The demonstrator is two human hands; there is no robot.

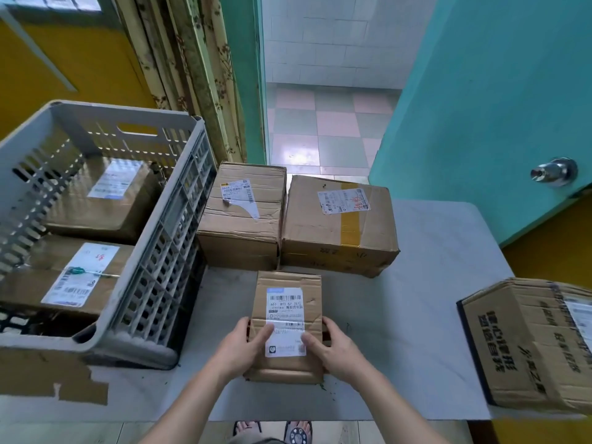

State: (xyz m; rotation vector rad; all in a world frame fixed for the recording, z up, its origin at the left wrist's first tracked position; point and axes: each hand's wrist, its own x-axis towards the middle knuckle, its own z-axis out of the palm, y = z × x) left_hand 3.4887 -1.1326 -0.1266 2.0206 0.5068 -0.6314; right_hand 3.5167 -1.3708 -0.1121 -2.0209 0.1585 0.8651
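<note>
1. The small brown cardboard parcel (286, 322), white shipping label up, lies flat on the white tabletop (416, 315), near the edge at 6 o'clock and right in front of the person.
2. The left hand (243, 342) grips the parcel's 9 o'clock side and the right hand (333, 347) its 3 o'clock side. The fingers of both curl round the edges, and the thumbs rest on top beside the label.
3. The step looks like a two-handed lift. The cardboard is creased and soft, so squeeze evenly from both sides and slide the fingertips under the bottom edges.
4. Raise it level, with the label readable.
5. If it is bound for the grey slatted plastic crate (166, 251) at 10 o'clock, lift it above the crate's rim first, then set it down on the labelled parcels inside.
6. Steer clear of the creased brown cardboard box (243, 219) and the yellow-taped brown cardboard box (339, 232) just beyond at 12 o'clock. The printed brown cardboard box (528, 347) at 3 o'clock stands well apart.
</note>
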